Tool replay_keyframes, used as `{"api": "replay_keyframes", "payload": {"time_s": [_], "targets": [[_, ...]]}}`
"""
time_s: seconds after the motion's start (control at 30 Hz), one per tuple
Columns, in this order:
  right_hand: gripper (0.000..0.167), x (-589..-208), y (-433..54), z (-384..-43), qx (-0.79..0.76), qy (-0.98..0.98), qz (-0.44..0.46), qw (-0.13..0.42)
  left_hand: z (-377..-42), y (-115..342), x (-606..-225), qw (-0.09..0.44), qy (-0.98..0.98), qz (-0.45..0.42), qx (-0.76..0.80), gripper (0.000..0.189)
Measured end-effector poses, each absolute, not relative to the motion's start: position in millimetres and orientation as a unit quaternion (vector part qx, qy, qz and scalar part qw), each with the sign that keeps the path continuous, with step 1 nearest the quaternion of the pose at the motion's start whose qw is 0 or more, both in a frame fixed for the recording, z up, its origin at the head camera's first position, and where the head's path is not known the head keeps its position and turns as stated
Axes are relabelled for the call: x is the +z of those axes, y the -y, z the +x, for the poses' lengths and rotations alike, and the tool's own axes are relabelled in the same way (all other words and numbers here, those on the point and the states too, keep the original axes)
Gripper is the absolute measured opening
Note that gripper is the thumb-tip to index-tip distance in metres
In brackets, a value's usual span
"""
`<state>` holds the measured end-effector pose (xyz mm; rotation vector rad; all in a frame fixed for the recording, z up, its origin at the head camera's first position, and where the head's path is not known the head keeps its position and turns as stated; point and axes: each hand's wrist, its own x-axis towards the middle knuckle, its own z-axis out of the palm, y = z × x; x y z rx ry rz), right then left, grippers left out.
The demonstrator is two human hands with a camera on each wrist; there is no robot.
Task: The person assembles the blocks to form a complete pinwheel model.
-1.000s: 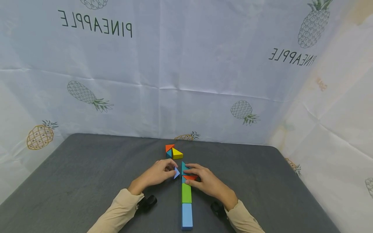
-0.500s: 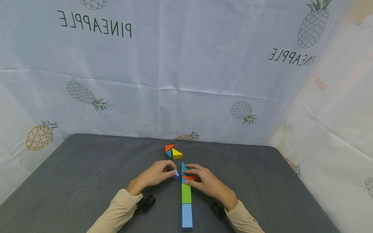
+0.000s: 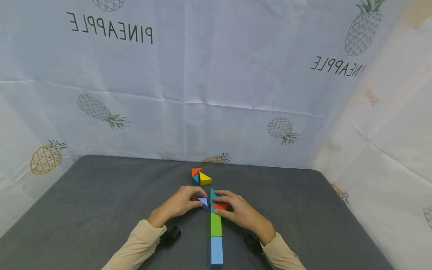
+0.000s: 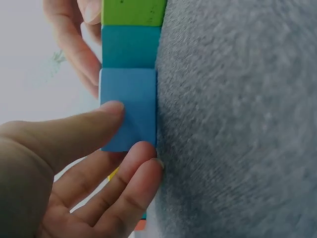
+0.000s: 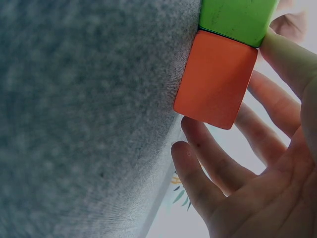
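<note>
My left hand (image 3: 182,200) pinches a blue triangular block (image 3: 204,202) between thumb and fingertips, just left of a line of blocks. In the left wrist view, a square face of this blue block (image 4: 131,89) is toward the camera. My right hand (image 3: 241,210) rests at the line's far part, fingers spread and loosely bent around a teal triangular block (image 3: 212,195) and an orange triangular block (image 3: 220,206). The right thumb lies where the orange meets a green block (image 3: 216,225); in the right wrist view it touches the green block's edge (image 5: 237,20). Fingers partly cover the teal one.
Nearer than the green block, a light blue rectangular block (image 3: 216,251) ends the line. Beyond the hands sit a yellow triangular block (image 3: 205,179), a small orange one (image 3: 195,171) and a teal-blue one (image 3: 195,179). All lie on a dark grey table (image 3: 101,210) before a pineapple-print cloth (image 3: 216,75).
My left fingers have turned the blue triangular block, so its point now faces down and a straight edge lies on top. The right hand and the line of blocks stay where they were.
</note>
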<state>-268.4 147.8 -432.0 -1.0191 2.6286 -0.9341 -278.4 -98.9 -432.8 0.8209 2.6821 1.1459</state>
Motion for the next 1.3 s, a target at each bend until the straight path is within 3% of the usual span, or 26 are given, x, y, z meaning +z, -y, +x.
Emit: {"api": "replay_keyframes", "payload": {"time_s": [0.53,1.3], "targets": [[0.044,-430.5,-147.2,-268.2,-0.308,-0.883,-0.343,0.082,-275.5,86.7,-439.7,-0.014,-0.898,0.247,0.363,0.021],[0.046,-431.8,-147.1,-269.0,-0.312,-0.88,-0.349,0.083,-271.3,78.7,-440.4,-0.026,-0.914,0.184,0.362,0.022]]}}
